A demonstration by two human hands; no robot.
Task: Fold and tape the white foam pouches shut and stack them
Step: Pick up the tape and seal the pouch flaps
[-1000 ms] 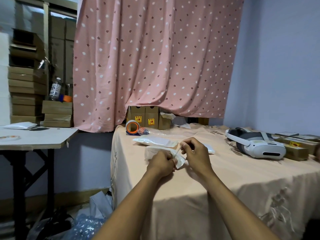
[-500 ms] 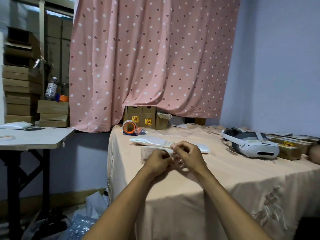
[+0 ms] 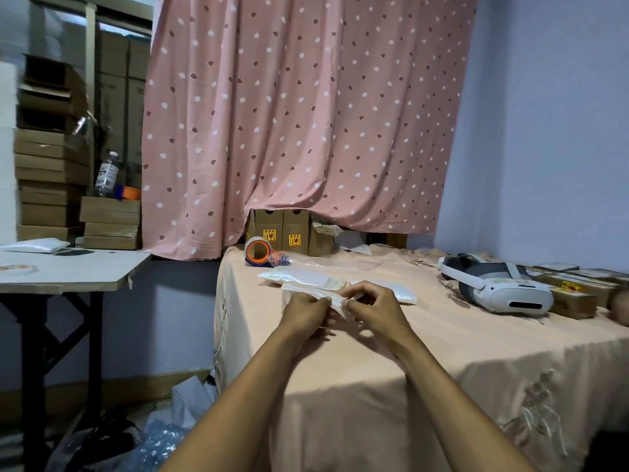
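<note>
A white foam pouch (image 3: pixel 335 299) lies on the peach tablecloth (image 3: pixel 442 342) in front of me. My left hand (image 3: pixel 304 310) pinches its near edge, and my right hand (image 3: pixel 374 310) pinches it just to the right, fingers curled. Most of the pouch under my hands is hidden. Behind it lies another white foam pouch (image 3: pixel 299 276), and a third one (image 3: pixel 401 294) shows past my right hand. A tape dispenser (image 3: pixel 259 255) with an orange core stands at the table's far left corner.
A white VR headset (image 3: pixel 497 287) and brown boxes (image 3: pixel 578 291) lie on the right. Small cardboard boxes (image 3: pixel 282 235) stand under the pink curtain. A side table (image 3: pixel 68 270) with a pouch stands to the left; bubble wrap (image 3: pixel 160 444) lies on the floor.
My hands have dropped lower onto the pouch and drawn closer together. The strip I held up a second ago is no longer raised. The view shifted slightly.
</note>
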